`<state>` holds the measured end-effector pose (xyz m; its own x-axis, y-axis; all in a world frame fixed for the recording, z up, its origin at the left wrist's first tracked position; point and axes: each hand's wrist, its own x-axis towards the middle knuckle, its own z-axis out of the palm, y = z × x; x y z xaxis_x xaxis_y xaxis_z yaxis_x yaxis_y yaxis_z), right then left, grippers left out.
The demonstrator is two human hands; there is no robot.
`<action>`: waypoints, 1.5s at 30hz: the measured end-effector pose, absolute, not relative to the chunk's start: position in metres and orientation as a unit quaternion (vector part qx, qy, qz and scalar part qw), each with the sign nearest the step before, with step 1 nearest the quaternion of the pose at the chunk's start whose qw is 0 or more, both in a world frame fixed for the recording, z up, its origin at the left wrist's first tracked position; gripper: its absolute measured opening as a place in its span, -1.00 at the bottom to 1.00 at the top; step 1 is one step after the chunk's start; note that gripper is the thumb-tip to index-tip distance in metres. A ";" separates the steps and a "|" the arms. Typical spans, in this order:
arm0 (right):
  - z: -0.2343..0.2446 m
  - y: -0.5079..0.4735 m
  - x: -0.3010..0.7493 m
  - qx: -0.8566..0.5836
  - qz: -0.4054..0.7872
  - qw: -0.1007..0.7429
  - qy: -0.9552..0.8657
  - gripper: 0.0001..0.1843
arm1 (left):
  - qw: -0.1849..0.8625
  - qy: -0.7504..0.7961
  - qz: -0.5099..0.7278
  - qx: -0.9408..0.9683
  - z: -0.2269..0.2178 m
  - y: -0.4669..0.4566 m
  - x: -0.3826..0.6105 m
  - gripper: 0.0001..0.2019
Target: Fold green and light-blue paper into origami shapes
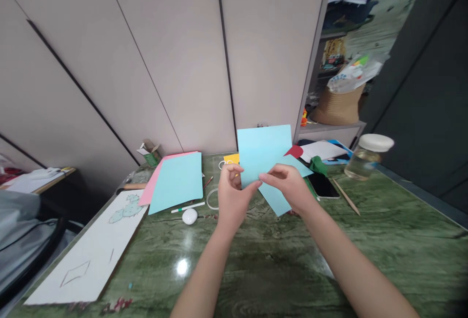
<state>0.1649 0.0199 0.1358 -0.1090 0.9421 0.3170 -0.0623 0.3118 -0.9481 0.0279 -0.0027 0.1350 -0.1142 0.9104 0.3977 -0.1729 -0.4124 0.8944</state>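
Observation:
Both my hands hold a light blue sheet of paper (263,153) upright above the green marble table (278,259). My left hand (232,196) pinches its lower left edge with thumb and fingers closed. My right hand (288,186) pinches the lower middle of the sheet, fingers closed on it. A second blue piece (275,200) sticks out below and to the right of my right hand; whether it is part of the same sheet I cannot tell.
Blue and pink sheets (177,181) lie at the left, beside a long white paper with drawings (91,254). A marker (188,207), a white round object (189,216), a phone (323,185), a pencil (346,197) and a glass jar (365,158) lie around. Cabinet doors stand behind.

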 end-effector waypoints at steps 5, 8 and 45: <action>0.137 0.022 0.167 -0.397 0.431 0.593 -0.553 -0.70 | 0.432 0.361 0.653 0.508 0.139 0.000 0.024 -0.52; 0.137 0.024 0.173 -0.392 0.413 0.626 -0.532 -0.72 | 0.444 0.372 0.632 0.515 0.140 0.003 0.021 -0.58; 0.139 0.019 0.164 -0.427 0.348 0.526 -0.648 -0.78 | 0.404 0.361 0.601 0.588 0.132 0.005 0.020 -0.73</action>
<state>0.1639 0.0187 0.1390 -0.0833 0.9193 0.3847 0.1872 0.3936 -0.9000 0.0198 0.0047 0.1324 0.0182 0.9095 0.4153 -0.0605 -0.4136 0.9085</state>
